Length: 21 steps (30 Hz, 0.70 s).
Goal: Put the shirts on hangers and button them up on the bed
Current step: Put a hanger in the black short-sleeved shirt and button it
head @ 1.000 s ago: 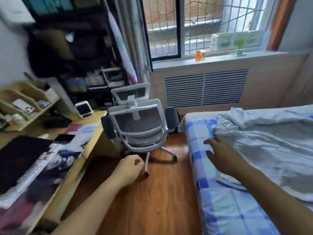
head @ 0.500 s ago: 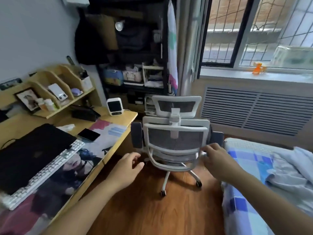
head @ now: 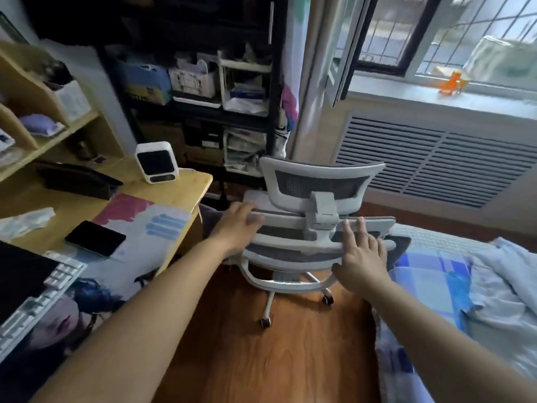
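A pale blue shirt [head: 505, 286] lies crumpled on the bed [head: 430, 274] with its blue checked sheet, at the right edge of the head view. No hanger shows. Both hands are away from the shirt, at the back of a white mesh office chair [head: 313, 228]. My left hand [head: 238, 225] lies with straight fingers on the left end of the chair's backrest bar. My right hand [head: 361, 257] is spread flat, fingers straight, against the right side of the backrest. Neither hand holds anything.
A wooden desk [head: 174, 184] on the left carries a keyboard [head: 37, 301], a phone [head: 94, 238], a printed mat and a small white device [head: 157, 162]. Dark shelves [head: 203, 97] with boxes stand behind the chair. A window sill and radiator grille [head: 436, 161] lie right. Wood floor [head: 261, 359] shows below.
The view has turned left from the bed toward the chair. My right hand left the shirt on the bed, and both hands have reached forward onto the chair's backrest.
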Tool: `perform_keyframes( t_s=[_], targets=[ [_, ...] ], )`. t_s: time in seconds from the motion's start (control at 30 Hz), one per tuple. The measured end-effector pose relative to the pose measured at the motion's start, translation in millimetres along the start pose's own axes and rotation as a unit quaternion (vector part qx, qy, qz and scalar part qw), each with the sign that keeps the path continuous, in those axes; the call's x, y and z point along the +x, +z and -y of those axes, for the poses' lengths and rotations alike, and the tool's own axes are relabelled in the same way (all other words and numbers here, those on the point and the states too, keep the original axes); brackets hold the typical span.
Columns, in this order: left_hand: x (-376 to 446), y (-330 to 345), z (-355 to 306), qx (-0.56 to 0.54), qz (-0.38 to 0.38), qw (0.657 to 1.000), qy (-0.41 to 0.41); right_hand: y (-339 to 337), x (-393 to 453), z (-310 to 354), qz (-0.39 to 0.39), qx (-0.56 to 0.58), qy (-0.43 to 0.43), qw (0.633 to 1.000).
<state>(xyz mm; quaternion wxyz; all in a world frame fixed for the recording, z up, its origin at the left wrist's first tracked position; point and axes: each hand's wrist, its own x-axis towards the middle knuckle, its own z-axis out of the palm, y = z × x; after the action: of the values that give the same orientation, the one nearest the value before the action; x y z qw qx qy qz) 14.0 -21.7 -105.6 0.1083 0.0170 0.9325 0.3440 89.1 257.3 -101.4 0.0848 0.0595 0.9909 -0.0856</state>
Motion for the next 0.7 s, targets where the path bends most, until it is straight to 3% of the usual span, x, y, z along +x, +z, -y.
perform_keyframes(
  t_s=[0.27,0.5,0.6,0.7],
  targets=[
    [-48,37,-14,0.043,0.008,0.999,0.033,-4,-32,-55,0.009,-0.036,-0.024,0.999],
    [-139,75,-56,0.138,-0.001,0.987,0.081,-3,-105,-136,0.002,0.008,-0.03,1.0],
    [-185,99,-76,0.146,-0.012,0.988,0.043,-13,-143,-155,0.01,0.154,-0.008,0.988],
    [-237,133,-97,0.113,-0.046,0.993,0.01,-8,-182,-176,-0.009,0.403,0.056,0.913]
  ],
)
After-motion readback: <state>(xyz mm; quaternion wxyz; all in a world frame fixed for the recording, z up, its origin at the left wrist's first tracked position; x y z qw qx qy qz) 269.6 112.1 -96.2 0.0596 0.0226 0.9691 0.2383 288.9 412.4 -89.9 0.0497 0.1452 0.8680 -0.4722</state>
